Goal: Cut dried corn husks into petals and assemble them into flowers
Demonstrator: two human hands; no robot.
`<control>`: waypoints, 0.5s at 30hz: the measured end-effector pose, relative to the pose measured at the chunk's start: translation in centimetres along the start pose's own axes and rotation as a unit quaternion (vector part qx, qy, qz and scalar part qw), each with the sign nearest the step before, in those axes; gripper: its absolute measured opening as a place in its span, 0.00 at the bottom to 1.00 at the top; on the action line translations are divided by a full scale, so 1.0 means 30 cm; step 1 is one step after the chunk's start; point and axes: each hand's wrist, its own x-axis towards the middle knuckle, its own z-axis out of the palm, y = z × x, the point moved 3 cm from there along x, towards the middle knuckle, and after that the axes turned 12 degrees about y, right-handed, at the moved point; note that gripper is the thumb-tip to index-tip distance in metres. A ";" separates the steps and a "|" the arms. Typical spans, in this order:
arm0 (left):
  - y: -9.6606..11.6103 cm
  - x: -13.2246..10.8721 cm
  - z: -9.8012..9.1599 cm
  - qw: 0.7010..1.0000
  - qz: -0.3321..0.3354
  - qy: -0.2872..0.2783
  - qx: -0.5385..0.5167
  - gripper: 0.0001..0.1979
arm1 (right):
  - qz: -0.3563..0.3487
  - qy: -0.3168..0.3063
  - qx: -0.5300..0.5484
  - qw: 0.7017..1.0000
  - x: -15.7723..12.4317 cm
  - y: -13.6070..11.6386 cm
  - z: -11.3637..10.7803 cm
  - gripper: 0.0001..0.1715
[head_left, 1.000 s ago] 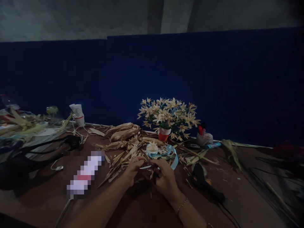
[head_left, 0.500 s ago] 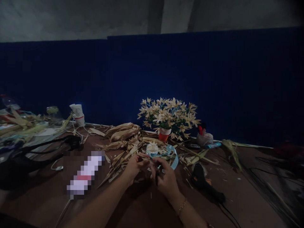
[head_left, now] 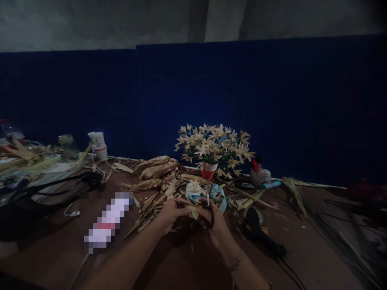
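Counted two hands, one pair of scissors (head_left: 209, 209), one pale leaf strip (head_left: 193, 211), one flower pot (head_left: 209, 170), one glue gun (head_left: 256, 230); pinched the strip's end with the left hand (head_left: 169, 214); gripped the scissors' black handles with the right hand (head_left: 218, 229); held them low over the table (head_left: 302, 249), just before the pot, long axis nearly upright, tips aimed away toward the pot.

Flowers (head_left: 213, 147) are set behind a ribbon roll (head_left: 193, 189). Husks (head_left: 155, 167) are piled to their left. A glue gun (head_left: 256, 230) is laid to the right.
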 end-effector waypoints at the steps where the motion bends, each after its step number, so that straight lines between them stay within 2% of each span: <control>1: -0.003 0.001 -0.003 1.000 -0.010 0.011 -0.003 0.15 | 0.003 0.006 0.005 1.000 0.001 0.000 -0.001 0.20; 5: -0.023 0.004 -0.012 0.995 -0.070 0.072 -0.021 0.12 | 0.003 0.019 0.005 1.000 0.005 0.003 -0.001 0.19; 8: -0.027 0.002 -0.007 0.992 -0.083 0.076 -0.059 0.11 | -0.011 0.034 0.007 0.999 0.005 0.002 0.000 0.21; 11: -0.020 0.003 0.001 0.995 -0.052 0.062 -0.056 0.11 | -0.021 0.046 0.017 0.999 0.001 -0.004 0.007 0.26; 15: -0.009 0.008 0.000 0.996 0.005 0.091 0.003 0.13 | -0.024 0.052 0.022 0.998 -0.004 -0.009 0.012 0.26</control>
